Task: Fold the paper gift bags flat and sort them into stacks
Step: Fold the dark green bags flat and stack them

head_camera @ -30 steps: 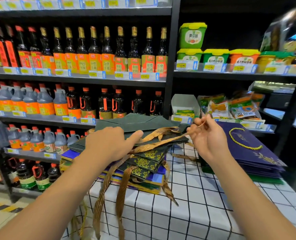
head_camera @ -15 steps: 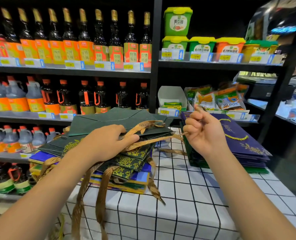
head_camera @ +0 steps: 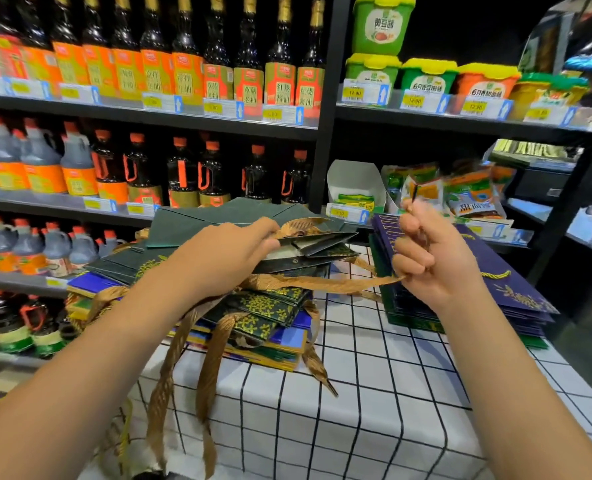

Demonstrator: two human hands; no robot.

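In a shop aisle lined with sauce bottles (head_camera: 218, 81), a checked tablecloth (head_camera: 374, 393) bears both bag stacks (green (head_camera: 270, 306) left, purple (head_camera: 516, 292) right), the left hand (head_camera: 225, 261) gripping the top bag (head_camera: 308, 251), the right hand (head_camera: 433, 258) pinching its gold ribbon (head_camera: 322, 282).

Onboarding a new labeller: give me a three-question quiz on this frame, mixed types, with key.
1. True or false: the right hand pulls a gold ribbon handle taut.
2. What does the left hand grip? A) a soy sauce bottle B) the dark green bag atop the left pile C) the purple stack
3. Fill in: the bags lie on a white cloth with a black ____ pattern.

Key: 1 true; 2 B; 3 grid.
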